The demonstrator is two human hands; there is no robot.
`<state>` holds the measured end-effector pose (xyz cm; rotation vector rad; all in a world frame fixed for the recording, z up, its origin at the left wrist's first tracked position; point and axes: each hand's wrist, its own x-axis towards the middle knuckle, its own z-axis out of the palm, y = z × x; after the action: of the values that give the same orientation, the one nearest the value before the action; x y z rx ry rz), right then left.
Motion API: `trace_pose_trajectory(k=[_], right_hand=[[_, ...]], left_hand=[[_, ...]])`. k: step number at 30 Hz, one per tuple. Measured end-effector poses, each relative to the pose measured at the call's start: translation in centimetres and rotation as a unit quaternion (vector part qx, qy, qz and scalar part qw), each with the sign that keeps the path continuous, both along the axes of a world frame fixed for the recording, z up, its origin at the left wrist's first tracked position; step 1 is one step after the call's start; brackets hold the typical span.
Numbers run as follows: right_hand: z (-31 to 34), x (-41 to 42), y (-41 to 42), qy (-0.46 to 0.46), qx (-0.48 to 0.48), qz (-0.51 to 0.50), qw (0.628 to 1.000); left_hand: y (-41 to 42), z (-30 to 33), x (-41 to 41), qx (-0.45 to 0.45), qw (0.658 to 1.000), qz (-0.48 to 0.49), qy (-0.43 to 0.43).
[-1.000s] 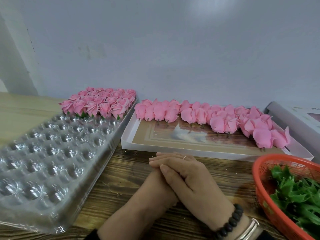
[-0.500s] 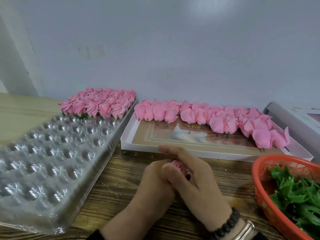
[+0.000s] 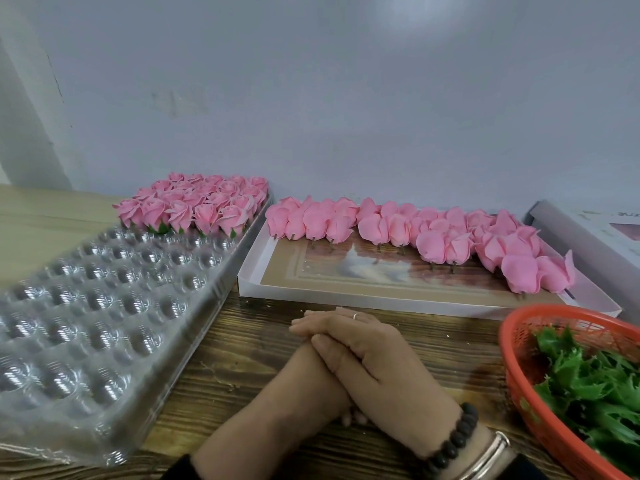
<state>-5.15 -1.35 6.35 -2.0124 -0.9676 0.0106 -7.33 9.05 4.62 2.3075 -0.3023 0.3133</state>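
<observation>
My right hand (image 3: 381, 368) lies flat on top of my left hand (image 3: 304, 382), palm against palm, on the wooden table in front of me. The right fingers are straight and point left; a ring shows on one. Whatever is between the palms is hidden. A clear plastic tray (image 3: 104, 306) with round cups sits at the left, with finished pink roses (image 3: 194, 206) standing at its far end. Loose pink rose heads (image 3: 433, 233) lie in a row in a shallow white box lid (image 3: 346, 289) just beyond my hands.
An orange mesh basket (image 3: 512, 341) of green leaf pieces (image 3: 588, 386) stands at the right, close to my right wrist. A white box (image 3: 588, 237) lies at the far right. A grey wall backs the table.
Half a second ago my palms were parted with a pink rose head showing between them. They have pressed together again and the rose head is out of sight.
</observation>
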Motion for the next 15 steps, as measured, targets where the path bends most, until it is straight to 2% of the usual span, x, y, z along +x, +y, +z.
trace_pose_trajectory(k=[3,5,10,15], right_hand=[[-0.1,0.1,-0.5,0.022,0.021,-0.014,0.999],[-0.2,0.3,-0.6,0.058,0.046,-0.017,0.997],[-0.6,0.6,-0.8,0.089,0.079,-0.002,0.993],[-0.8,-0.3,0.1,0.028,0.186,-0.063,0.98]], left_hand=[[0.6,0.7,-0.7,-0.123,0.986,-0.094,0.055],[1.0,0.3,-0.4,-0.213,0.969,-0.107,0.067],[1.0,0.5,-0.1,-0.261,0.963,-0.064,0.017],[0.7,0.4,-0.1,-0.189,0.982,-0.022,-0.015]])
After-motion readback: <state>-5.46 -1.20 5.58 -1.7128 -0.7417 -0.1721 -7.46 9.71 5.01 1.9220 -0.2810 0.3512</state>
